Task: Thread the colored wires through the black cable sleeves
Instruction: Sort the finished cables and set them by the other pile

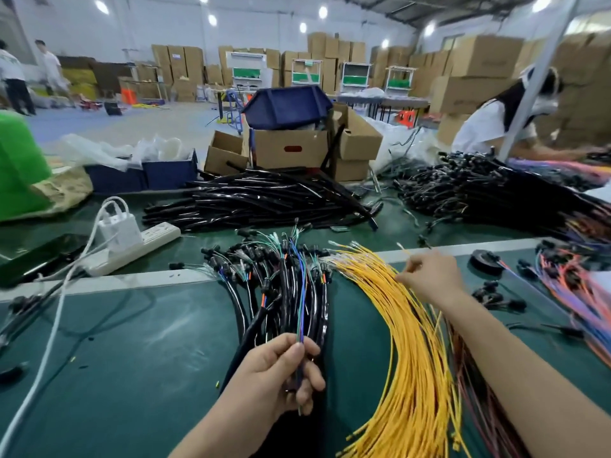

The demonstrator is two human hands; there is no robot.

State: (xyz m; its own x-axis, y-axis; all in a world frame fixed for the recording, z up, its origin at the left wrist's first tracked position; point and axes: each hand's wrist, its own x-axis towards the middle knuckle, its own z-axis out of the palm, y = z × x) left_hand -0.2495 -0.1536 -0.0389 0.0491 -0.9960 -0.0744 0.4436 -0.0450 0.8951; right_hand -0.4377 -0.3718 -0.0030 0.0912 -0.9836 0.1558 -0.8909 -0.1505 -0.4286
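My left hand (281,371) is closed around a thin bunch of blue, green and purple wires (301,299) that stand up over a heap of black-sleeved harnesses (284,285). My right hand (433,276) reaches over the fan of yellow wires (406,342) and pinches a single yellow wire near its far tip. A pile of loose black cable sleeves (264,200) lies further back on the green table (132,342).
A white power strip (132,246) with a charger and white cord sits at left. Finished dark harnesses (489,193) pile up at right, orange and purple wires (575,285) at far right. Cardboard boxes (291,147) stand behind. A person (496,120) works at back right.
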